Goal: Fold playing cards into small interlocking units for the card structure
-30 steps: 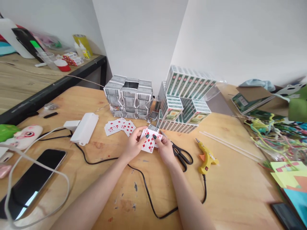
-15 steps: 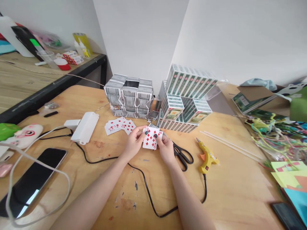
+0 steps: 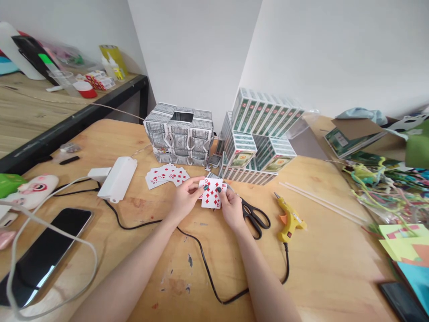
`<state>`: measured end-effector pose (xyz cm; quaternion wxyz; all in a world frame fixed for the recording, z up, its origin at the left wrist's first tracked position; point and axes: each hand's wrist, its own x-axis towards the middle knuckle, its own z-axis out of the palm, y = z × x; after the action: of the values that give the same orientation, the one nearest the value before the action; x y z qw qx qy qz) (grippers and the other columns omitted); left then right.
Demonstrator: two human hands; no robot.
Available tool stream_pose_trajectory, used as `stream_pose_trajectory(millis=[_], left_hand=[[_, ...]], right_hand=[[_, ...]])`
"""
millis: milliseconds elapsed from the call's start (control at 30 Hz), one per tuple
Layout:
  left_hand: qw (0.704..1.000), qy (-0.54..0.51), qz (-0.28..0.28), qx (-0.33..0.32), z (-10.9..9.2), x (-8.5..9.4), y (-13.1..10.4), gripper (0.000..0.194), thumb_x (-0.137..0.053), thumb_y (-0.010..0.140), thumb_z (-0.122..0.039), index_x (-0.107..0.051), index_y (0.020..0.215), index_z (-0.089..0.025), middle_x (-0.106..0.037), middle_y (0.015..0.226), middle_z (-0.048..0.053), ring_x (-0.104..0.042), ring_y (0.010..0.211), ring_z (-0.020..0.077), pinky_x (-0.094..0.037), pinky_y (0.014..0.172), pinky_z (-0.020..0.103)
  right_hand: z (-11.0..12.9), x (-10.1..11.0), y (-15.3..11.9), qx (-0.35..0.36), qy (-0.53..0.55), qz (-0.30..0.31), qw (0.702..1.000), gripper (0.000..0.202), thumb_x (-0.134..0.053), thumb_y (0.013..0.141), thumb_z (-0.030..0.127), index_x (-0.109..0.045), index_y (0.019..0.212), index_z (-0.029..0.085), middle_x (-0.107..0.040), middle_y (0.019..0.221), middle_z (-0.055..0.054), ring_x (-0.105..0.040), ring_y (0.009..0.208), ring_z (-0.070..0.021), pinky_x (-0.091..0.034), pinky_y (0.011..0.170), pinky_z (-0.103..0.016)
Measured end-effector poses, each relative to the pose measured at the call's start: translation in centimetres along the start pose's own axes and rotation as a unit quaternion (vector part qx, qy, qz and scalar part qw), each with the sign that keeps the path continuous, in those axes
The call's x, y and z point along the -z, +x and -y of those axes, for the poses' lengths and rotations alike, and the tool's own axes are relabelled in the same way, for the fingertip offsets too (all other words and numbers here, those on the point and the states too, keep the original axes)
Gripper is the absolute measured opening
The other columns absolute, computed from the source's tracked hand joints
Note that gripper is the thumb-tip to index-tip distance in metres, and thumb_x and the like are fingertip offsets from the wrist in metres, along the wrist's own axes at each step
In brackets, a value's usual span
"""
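We've just straightened the nine of diamonds (image 3: 211, 198) over the sideways card (image 3: 224, 184), so they look better lined up; left hand (image 3: 186, 197) and right hand (image 3: 232, 208) grips pinch both.

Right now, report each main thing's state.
Nine of diamonds: face up, held.
Left hand: gripping it.
Right hand: gripping it.
Table cards: spread, face up.
Card structure: open on top.
Card boxes: stacked.
Scissors: lying, blades mostly hidden.
Glue gun: on its side.
Large phone: screen dark.
Cardboard box: open.
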<state>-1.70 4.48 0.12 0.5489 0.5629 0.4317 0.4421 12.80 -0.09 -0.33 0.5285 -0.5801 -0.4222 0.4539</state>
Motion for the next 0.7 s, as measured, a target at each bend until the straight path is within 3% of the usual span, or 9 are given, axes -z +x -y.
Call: stream_pose_trajectory(millis=[367,500,700], left_hand=[[1.0,-0.001,-0.008,0.016,-0.1,-0.1,0.0,0.036,-0.06,0.073,-0.03,-0.058,0.106,-0.016,-0.066,0.07,0.002,-0.062,0.064,0.0146,-0.053,0.059,0.027],[0.999,-0.034,-0.016,0.029,-0.1,0.3,0.2,0.042,-0.061,0.073,-0.031,-0.057,0.112,-0.016,-0.067,0.071,0.002,-0.062,0.065,0.0145,-0.053,0.062,0.028],[0.967,-0.198,0.081,0.136,0.0,1.5,0.7,0.032,-0.065,0.071,-0.03,-0.066,0.099,-0.014,-0.069,0.092,0.011,-0.066,0.076,0.021,-0.054,0.068,0.035]], right_hand=[[0.4,0.0,0.0,0.005,0.039,0.036,0.999,0.03,-0.059,0.073,0.047,-0.062,0.077,0.018,-0.064,0.063,-0.002,-0.056,0.056,-0.0166,-0.042,0.05,-0.026],[0.2,0.1,0.1,0.001,0.04,0.029,0.999,0.033,-0.058,0.073,0.049,-0.061,0.076,0.016,-0.063,0.061,-0.001,-0.053,0.051,-0.0145,-0.041,0.047,-0.025],[0.0,0.2,0.2,-0.023,0.065,0.038,0.997,0.032,-0.059,0.073,0.049,-0.059,0.072,0.018,-0.061,0.057,-0.001,-0.051,0.046,-0.0141,-0.041,0.045,-0.026]])
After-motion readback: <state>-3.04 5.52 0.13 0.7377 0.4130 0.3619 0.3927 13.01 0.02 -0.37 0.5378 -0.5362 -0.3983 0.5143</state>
